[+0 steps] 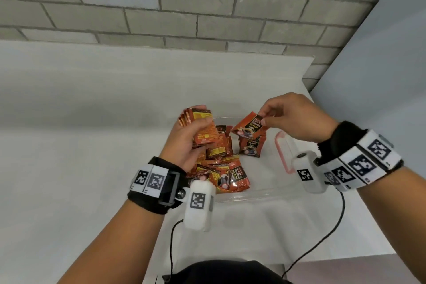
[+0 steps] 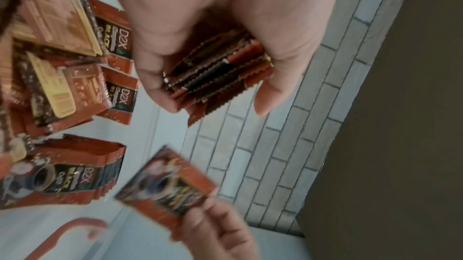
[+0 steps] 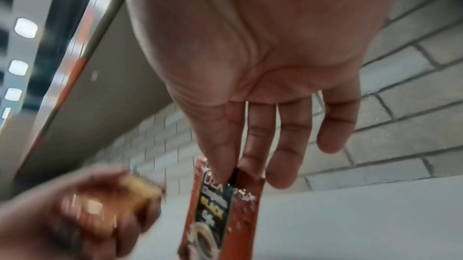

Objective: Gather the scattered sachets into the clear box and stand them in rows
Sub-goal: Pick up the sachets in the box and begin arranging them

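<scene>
**One sachet up, a whole stack in hand**

Here we are above the clear box point(image 1: 253, 193), and the danger is plain: our left hand point(image 1: 184, 143) clutches a thick stack of sachets point(image 1: 201, 129), and the left wrist view shows their crimped edges fanned unevenly between thumb and fingers. Ease that squeeze and, we reckon, slick foil packets slide out and scatter over the white table point(image 1: 92, 145). Second worry: the standing row of sachets point(image 1: 250, 145) at the far side of the box leans with nothing bracing it; a careless drop beside it could topple the lot. The loose sachets point(image 1: 221, 173) heaped at the near side crowd the floor too.

Now the grips. The left hand is curled tight round its stack, thumb pressing the top face. Our right hand point(image 1: 292, 117) pinches a single coffee sachet point(image 1: 250, 125) by its upper edge, thumb against forefinger, the other fingers hanging relaxed and spread. That sachet hangs tilted just above the standing row. The box's pink latch point(image 1: 282, 152) sits open under the right wrist.
</scene>
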### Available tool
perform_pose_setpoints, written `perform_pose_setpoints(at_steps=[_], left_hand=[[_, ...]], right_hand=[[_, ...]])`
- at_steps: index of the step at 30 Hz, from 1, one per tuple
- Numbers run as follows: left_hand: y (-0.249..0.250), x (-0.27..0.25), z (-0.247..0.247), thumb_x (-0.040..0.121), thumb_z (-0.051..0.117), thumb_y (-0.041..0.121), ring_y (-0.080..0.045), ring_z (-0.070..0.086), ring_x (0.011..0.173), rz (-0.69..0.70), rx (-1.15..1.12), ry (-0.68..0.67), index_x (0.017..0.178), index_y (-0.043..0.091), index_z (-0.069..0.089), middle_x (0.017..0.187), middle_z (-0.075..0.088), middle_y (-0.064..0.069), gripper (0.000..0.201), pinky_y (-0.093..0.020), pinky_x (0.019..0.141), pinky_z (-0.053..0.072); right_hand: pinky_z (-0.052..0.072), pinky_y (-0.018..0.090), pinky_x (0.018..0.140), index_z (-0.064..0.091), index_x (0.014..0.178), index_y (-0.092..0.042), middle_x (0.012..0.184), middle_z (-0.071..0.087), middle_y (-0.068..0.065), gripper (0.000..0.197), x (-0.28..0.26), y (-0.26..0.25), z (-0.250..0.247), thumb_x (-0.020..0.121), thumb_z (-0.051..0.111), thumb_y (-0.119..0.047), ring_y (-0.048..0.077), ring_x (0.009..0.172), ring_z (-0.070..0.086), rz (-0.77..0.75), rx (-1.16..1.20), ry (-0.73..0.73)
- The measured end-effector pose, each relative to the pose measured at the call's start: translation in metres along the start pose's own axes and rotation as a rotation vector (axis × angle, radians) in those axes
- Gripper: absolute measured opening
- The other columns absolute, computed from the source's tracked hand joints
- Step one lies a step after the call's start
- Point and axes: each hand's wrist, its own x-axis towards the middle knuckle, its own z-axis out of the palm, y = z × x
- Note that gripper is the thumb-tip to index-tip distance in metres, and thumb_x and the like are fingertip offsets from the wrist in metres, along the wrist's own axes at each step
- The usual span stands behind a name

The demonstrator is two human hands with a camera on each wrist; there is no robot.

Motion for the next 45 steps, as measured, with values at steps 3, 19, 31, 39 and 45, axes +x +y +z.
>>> perform_pose_setpoints(at_steps=[3, 19, 31, 39, 45], left_hand=[[0.005, 0.0, -0.009, 0.068, 0.065, 0.017, -0.016, 0.068, 0.08, -0.013, -0.012, 0.031, 0.103, 0.021, 0.063, 0.086, 0.068, 0.0, 0.036, -0.034, 0.067, 0.056], [0.011, -0.002, -0.017, 0.067, 0.063, 0.02, -0.014, 0.069, 0.075, -0.025, -0.056, 0.056, 0.105, 0.022, 0.062, 0.093, 0.066, -0.005, 0.037, -0.028, 0.061, 0.057], [0.008, -0.003, -0.017, 0.069, 0.063, 0.02, -0.018, 0.066, 0.083, -0.036, -0.023, 0.067, 0.105, 0.023, 0.062, 0.09, 0.067, -0.003, 0.037, -0.032, 0.068, 0.055], [0.005, -0.004, -0.019, 0.07, 0.063, 0.02, -0.016, 0.067, 0.082, -0.031, -0.011, 0.077, 0.102, 0.022, 0.063, 0.087, 0.069, -0.001, 0.031, -0.034, 0.07, 0.053], [0.004, -0.003, -0.017, 0.087, 0.057, 0.013, -0.015, 0.067, 0.081, -0.044, 0.009, 0.095, 0.099, 0.021, 0.063, 0.083, 0.07, 0.0, 0.016, -0.034, 0.072, 0.054]], right_hand=[[0.035, 0.012, 0.06, 0.07, 0.099, -0.018, 0.094, 0.067, -0.004, 0.012, 0.009, 0.008, 0.015, 0.09, 0.061, -0.018, 0.003, 0.074, 0.055, 0.05, -0.265, -0.109], [0.032, 0.021, 0.046, 0.056, 0.067, -0.007, 0.062, 0.046, 0.002, 0.02, 0.046, 0.008, 0.06, 0.087, 0.053, -0.003, 0.015, 0.05, 0.04, 0.2, -0.743, -0.34], [0.029, 0.022, 0.045, 0.038, 0.058, -0.012, 0.061, 0.038, 0.001, 0.034, 0.043, 0.006, 0.063, 0.085, 0.055, -0.001, 0.014, 0.05, 0.036, 0.121, -0.87, -0.341], [0.03, 0.023, 0.046, 0.043, 0.065, -0.012, 0.064, 0.041, 0.001, 0.026, 0.048, 0.01, 0.068, 0.087, 0.056, -0.006, 0.014, 0.052, 0.039, 0.095, -0.887, -0.33], [0.029, 0.023, 0.045, 0.04, 0.062, -0.015, 0.063, 0.042, 0.0, 0.032, 0.05, 0.015, 0.067, 0.086, 0.06, -0.01, 0.013, 0.051, 0.04, 0.07, -0.895, -0.29]])
